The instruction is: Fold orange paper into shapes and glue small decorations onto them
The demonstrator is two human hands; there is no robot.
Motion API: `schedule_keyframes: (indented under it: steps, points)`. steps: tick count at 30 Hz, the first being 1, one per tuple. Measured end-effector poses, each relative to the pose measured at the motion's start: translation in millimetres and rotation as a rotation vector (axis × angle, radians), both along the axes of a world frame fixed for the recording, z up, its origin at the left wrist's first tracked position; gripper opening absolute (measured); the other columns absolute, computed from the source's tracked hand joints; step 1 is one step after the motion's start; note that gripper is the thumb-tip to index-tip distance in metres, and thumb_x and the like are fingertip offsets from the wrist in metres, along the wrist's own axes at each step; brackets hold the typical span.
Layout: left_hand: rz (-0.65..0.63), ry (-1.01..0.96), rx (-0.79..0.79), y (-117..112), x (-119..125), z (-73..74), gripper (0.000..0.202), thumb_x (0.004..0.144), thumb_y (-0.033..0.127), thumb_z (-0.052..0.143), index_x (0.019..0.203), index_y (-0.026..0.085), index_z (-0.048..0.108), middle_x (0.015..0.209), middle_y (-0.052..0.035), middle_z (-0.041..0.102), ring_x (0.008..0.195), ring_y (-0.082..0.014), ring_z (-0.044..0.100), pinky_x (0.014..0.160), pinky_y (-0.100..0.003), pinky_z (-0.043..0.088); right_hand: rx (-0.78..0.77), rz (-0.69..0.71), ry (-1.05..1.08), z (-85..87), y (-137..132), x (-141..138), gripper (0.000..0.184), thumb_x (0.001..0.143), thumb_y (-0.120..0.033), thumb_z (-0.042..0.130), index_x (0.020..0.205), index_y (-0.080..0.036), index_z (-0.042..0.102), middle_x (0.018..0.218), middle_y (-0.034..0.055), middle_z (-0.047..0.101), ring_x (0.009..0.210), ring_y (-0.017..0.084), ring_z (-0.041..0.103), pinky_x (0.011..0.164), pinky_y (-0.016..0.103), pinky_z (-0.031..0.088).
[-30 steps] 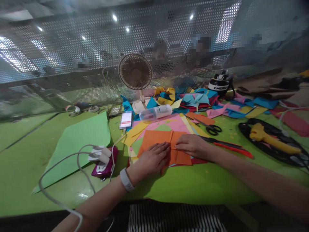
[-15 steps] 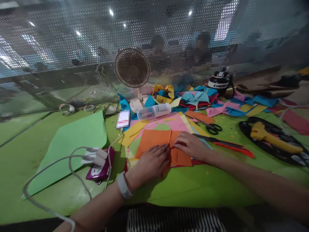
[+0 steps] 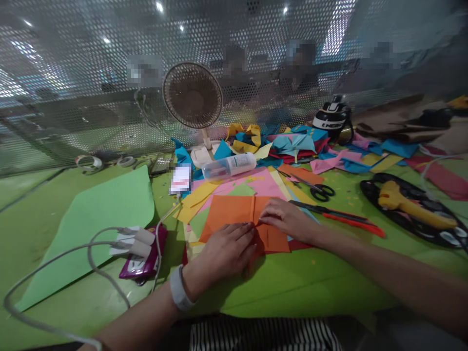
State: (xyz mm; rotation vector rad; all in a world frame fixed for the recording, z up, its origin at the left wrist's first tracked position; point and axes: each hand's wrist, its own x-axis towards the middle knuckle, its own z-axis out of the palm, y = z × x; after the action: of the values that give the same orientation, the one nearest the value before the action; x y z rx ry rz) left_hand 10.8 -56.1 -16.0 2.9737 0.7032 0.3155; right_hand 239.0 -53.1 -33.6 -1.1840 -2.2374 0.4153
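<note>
Near the front edge of the table (image 3: pixel 310 287) lies orange paper (image 3: pixel 228 209); left hand (image 3: pixel 226 248) flat on it, fingers together. Right hand (image 3: pixel 287 219): fingertips bunched at the crease (image 3: pixel 252 208), pinch unclear; a slipping left palm could skew it.

Directly before me on the table (image 3: pixel 310 287), a sheet (image 3: pixel 226 209) lies over a stack of loose papers (image 3: pixel 265 181), with my left hand (image 3: pixel 228 248) on its near part and my right hand (image 3: pixel 287 219) just beside, to the right. Behind the sheet, a bottle (image 3: pixel 230 166) lies on its side; the fan (image 3: pixel 192 95) stands behind that, before the partition (image 3: pixel 109 105). To my left sit the plugs (image 3: pixel 135 242), at the right edge of a large sheet (image 3: pixel 98 214), with tape rolls (image 3: pixel 89 165) behind it. Beyond my right forearm lies a cutter (image 3: pixel 354 223), scissors (image 3: pixel 321 192) behind it; farther right, a tray (image 3: pixel 367 187) holds the glue gun (image 3: pixel 413 207).
</note>
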Motion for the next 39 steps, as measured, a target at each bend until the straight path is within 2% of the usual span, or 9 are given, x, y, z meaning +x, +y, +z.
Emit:
schedule_keyframes:
  steps: [3,6,10,16,20,23,29,34,39]
  points:
    - [-0.057,-0.030,-0.093,5,-5,6.7,0.029,0.094,0.026,0.043,0.119,0.017,0.054,0.124,-0.0100,0.060,0.115,-0.0217,0.055,0.096,-0.039,0.047,0.013,0.030,-0.028,0.0,1,3,0.017,0.091,-0.028,0.052,0.087,-0.019,0.066,0.087,0.0061,0.062,0.087,0.018,0.056,0.076,0.031,0.045]
    - [-0.057,-0.036,-0.133,10,-9,9.2,0.027,0.093,0.029,0.046,0.117,0.020,0.056,0.127,-0.0085,0.058,0.116,-0.0220,0.054,0.096,-0.038,0.047,0.021,0.011,-0.044,-0.7,1,3,0.017,0.091,-0.028,0.052,0.088,-0.018,0.065,0.087,0.0065,0.062,0.087,0.019,0.055,0.076,0.032,0.044]
    - [-0.047,-0.032,-0.116,10,-10,8.0,0.029,0.094,0.032,0.044,0.119,0.022,0.056,0.130,-0.0086,0.055,0.121,-0.0226,0.050,0.098,-0.039,0.044,0.033,-0.065,-0.025,-3.5,0,-3,0.015,0.091,-0.026,0.052,0.083,-0.017,0.061,0.084,0.0056,0.061,0.084,0.019,0.054,0.075,0.032,0.043]
    - [-0.036,-0.015,-0.095,9,-8,5.3,0.031,0.094,0.033,0.044,0.120,0.020,0.053,0.128,-0.0098,0.057,0.117,-0.0222,0.053,0.096,-0.040,0.046,0.025,-0.137,0.006,-5.3,-2,-9,0.014,0.090,-0.023,0.052,0.079,-0.017,0.058,0.082,0.0055,0.060,0.081,0.019,0.052,0.071,0.032,0.041]
    - [0.002,0.001,-0.099,9,-8,1.5,0.039,0.094,0.033,0.044,0.130,0.019,0.045,0.130,-0.0110,0.055,0.119,-0.0232,0.051,0.099,-0.042,0.044,0.022,-0.142,-0.005,-4.0,-2,-9,0.014,0.090,-0.022,0.051,0.079,-0.017,0.059,0.082,0.0055,0.059,0.080,0.018,0.052,0.071,0.032,0.041]
    - [-0.031,0.054,-0.074,8,-7,2.8,0.042,0.095,0.032,0.039,0.136,0.021,0.041,0.135,-0.0103,0.050,0.121,-0.0242,0.048,0.100,-0.043,0.041,0.009,-0.154,-0.018,-3.7,-3,-9,0.013,0.089,-0.021,0.052,0.079,-0.017,0.059,0.082,0.0054,0.059,0.079,0.018,0.051,0.070,0.031,0.040]
    - [-0.015,0.103,-0.091,5,-5,6.2,0.042,0.095,0.044,0.038,0.129,0.023,0.052,0.137,-0.0088,0.047,0.123,-0.0270,0.045,0.101,-0.044,0.038,0.011,-0.170,0.009,-6.8,-3,-9,0.010,0.088,-0.020,0.053,0.079,-0.018,0.057,0.082,0.0043,0.059,0.079,0.018,0.051,0.070,0.031,0.040]
    - [-0.007,0.121,-0.068,3,-6,1.1,0.059,0.092,0.055,0.038,0.139,0.021,0.039,0.146,-0.0108,0.037,0.133,-0.0292,0.035,0.105,-0.046,0.033,0.007,-0.187,0.007,-7.0,-4,-9,0.010,0.087,-0.021,0.053,0.078,-0.018,0.055,0.082,0.0039,0.057,0.078,0.017,0.051,0.069,0.030,0.040]
    - [-0.022,0.126,-0.068,3,-6,-2.0,0.061,0.092,0.055,0.035,0.142,0.019,0.035,0.148,-0.0103,0.034,0.137,-0.0277,0.028,0.109,-0.044,0.030,-0.029,-0.216,0.015,-6.1,-5,-9,0.011,0.087,-0.021,0.054,0.077,-0.019,0.054,0.082,0.0037,0.057,0.077,0.017,0.051,0.069,0.031,0.041]
